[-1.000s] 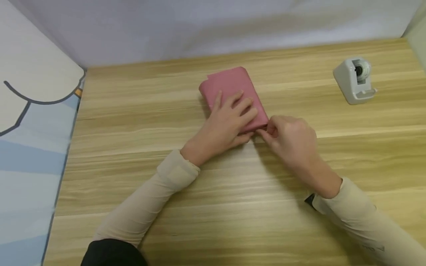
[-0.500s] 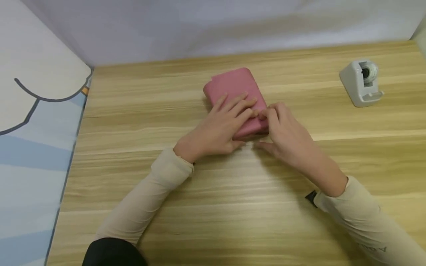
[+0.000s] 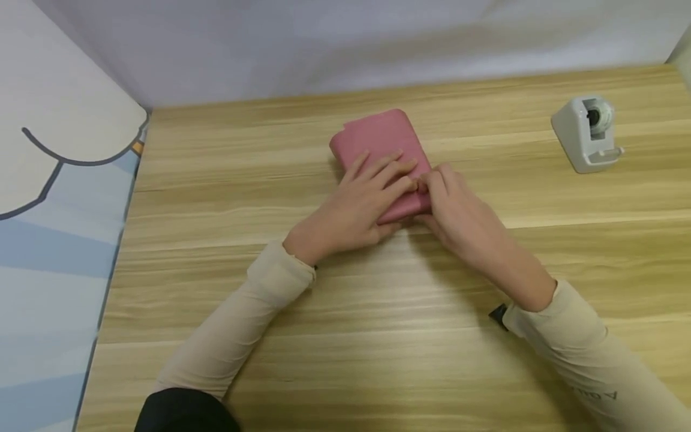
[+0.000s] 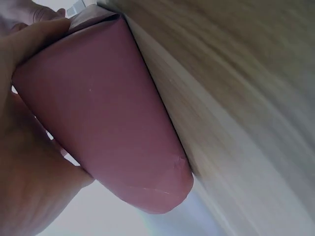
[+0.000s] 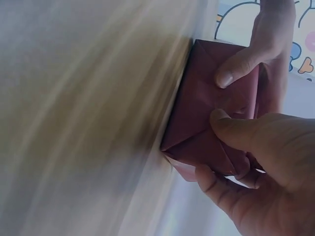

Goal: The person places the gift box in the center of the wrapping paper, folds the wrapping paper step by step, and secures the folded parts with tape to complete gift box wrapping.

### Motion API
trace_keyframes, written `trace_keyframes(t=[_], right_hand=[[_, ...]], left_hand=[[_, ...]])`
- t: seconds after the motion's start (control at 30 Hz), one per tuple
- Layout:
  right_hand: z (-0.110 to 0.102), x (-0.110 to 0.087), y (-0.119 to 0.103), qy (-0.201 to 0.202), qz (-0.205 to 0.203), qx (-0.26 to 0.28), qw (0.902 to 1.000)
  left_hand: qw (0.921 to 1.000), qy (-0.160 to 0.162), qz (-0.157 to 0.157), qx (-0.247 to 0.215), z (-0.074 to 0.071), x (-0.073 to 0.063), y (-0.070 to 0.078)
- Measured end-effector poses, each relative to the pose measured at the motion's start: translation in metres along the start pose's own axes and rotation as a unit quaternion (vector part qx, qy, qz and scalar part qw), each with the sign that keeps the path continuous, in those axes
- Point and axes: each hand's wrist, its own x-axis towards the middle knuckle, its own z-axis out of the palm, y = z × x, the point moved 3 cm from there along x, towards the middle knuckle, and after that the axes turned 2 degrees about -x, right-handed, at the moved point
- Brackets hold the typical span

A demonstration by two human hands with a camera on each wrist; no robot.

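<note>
The left hand [image 3: 349, 211] spreads over the pink, paper-wrapped block [image 3: 379, 135]; the right hand [image 3: 465, 219] pinches its folded end [image 5: 191, 117]. I'd press evenly, keeping creases flat.

Indoor workspace: table [image 3: 356, 354], tape dispenser [image 3: 575, 135]

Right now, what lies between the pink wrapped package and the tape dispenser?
The head view shows bare wood-grain tabletop, beyond the right hand touching the pink wrapped package.
</note>
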Motion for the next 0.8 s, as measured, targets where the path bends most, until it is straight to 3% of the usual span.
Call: trace_keyframes(t=[0.23, 0.57, 0.63, 0.73, 0.8], right_hand=[[-0.002, 0.0, 0.0, -0.007, -0.029, 0.0, 0.9996], [-0.005, -0.004, 0.004, -0.055, -0.002, 0.026, 0.9981], [-0.007, -0.004, 0.005, -0.064, -0.005, 0.051, 0.9966], [-0.015, -0.007, 0.015, -0.075, 0.033, 0.135, 0.9874], [-0.025, -0.013, 0.034, -0.055, 0.107, 0.197, 0.973]], left_hand=[[0.9997, 0.016, 0.0, 0.017, 0.002, 0.004, 0.003], [0.9997, -0.001, 0.005, 0.022, 0.003, 0.005, 0.003], [0.9998, -0.002, 0.005, 0.02, 0.003, 0.005, 0.002], [0.9996, 0.0, -0.008, 0.027, 0.003, 0.003, 0.002], [0.9992, 0.004, -0.018, 0.036, 0.002, 0.001, 0.002]])
